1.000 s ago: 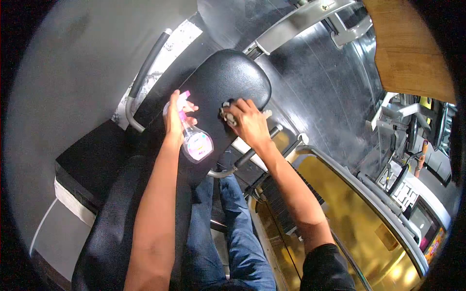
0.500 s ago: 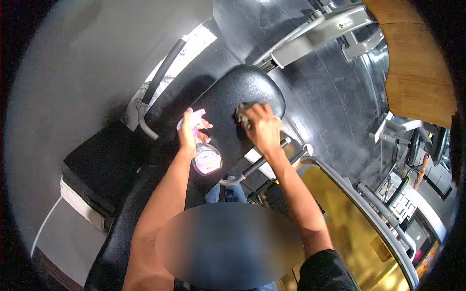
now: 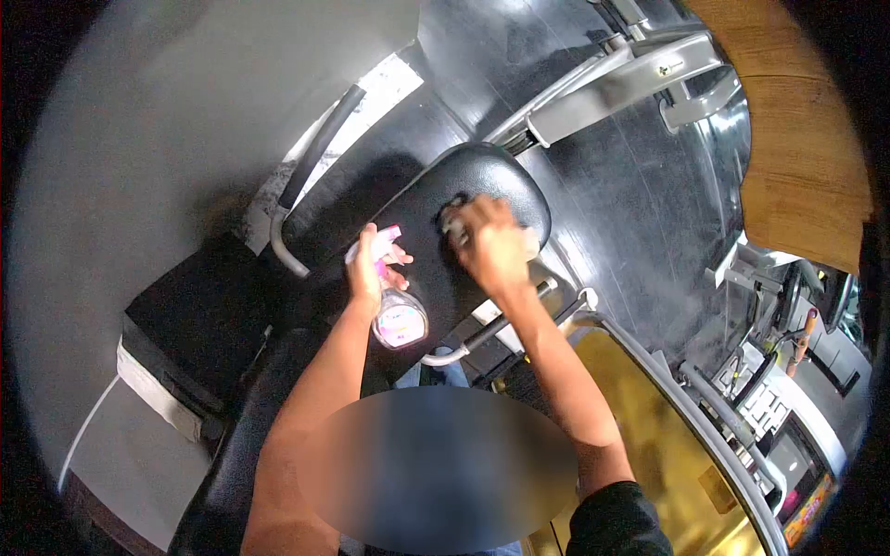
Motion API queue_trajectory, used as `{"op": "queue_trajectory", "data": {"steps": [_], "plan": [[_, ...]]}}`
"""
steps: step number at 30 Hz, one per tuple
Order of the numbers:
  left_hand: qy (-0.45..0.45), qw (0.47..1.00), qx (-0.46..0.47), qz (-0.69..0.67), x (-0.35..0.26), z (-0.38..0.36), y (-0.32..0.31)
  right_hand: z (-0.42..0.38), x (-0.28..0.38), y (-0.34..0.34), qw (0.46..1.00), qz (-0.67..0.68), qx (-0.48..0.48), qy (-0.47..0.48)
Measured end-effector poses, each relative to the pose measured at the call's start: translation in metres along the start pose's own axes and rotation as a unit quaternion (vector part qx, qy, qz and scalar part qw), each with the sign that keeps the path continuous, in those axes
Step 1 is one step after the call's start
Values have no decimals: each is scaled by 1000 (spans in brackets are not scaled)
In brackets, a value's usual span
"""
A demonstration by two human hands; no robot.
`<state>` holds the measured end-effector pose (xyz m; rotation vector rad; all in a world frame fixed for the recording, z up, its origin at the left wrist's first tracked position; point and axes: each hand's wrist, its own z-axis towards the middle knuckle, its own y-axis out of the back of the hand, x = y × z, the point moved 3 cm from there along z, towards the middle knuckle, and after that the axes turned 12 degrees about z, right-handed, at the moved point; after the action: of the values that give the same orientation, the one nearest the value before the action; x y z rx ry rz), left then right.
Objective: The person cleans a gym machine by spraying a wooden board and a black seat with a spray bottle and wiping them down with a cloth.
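Observation:
My left hand (image 3: 364, 273) is wrapped round the neck of a clear spray bottle (image 3: 400, 322) with a pink and white trigger head and a bright label. The bottle is tilted, held over the left side of a black padded seat (image 3: 496, 171). My right hand (image 3: 496, 248), smeared by motion, presses a greyish cloth (image 3: 455, 228) against the pad's upper surface. Most of the cloth is hidden under the fingers.
Grey metal handles with black grips (image 3: 322, 144) flank the seat. A silver machine frame (image 3: 626, 88) stands beyond it, beside a wooden panel (image 3: 802, 139). A gold-coloured panel (image 3: 649, 417) lies to my right, and a black box-like block (image 3: 199, 320) to my left.
The camera view has shifted slightly, so the seat sits lower in the picture. My right hand and the cloth have slid a little leftward across the pad. The bottle stays in my left hand.

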<state>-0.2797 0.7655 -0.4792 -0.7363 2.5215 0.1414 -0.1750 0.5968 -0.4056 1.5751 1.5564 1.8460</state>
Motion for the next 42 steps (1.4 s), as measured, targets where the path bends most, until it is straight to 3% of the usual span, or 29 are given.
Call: {"op": "queue_trajectory", "data": {"steps": [1,4,7,9,13,16,19,21,25,27,29,31,33,35,36,41,42], "plan": [[-3,1000,4,1,1,1,1,-6,13,-8,998,2,63,18],[-2,1000,3,-6,0,1,-2,-16,18,-16,991,16,111,78],[5,1000,6,-9,-1,-2,0,-4,-10,15,997,51,16,47],[7,1000,17,-6,0,-2,0,9,-27,34,997,31,-55,-42],[-13,1000,7,-12,3,1,-2,28,-27,33,986,72,-100,-115],[-8,1000,14,-14,3,0,0,29,9,2,996,77,-40,-35],[-7,1000,19,-18,3,1,-2,21,34,-22,993,10,98,72],[-7,1000,11,-27,3,1,-1,23,23,-10,992,-3,103,79],[4,1000,24,-16,1,-4,1,45,-17,30,999,-17,-31,15],[-3,999,26,-26,0,-3,-4,53,-26,47,997,5,-34,-64],[-1,1000,17,-23,5,0,-2,55,-22,37,998,-18,-44,-47],[-16,999,34,-33,5,-1,-1,54,-5,20,999,-37,-20,14],[-36,998,31,-40,5,-1,-3,52,12,-8,997,-21,77,6],[-31,998,30,-38,8,2,-1,46,37,-23,980,-62,138,130],[-31,998,31,-38,6,1,-2,46,40,-25,974,-63,167,137],[-45,998,38,-32,5,-4,-3,83,12,22,981,-122,150,26],[-44,998,31,-44,7,-3,-3,90,8,28,990,-102,100,18]]}}
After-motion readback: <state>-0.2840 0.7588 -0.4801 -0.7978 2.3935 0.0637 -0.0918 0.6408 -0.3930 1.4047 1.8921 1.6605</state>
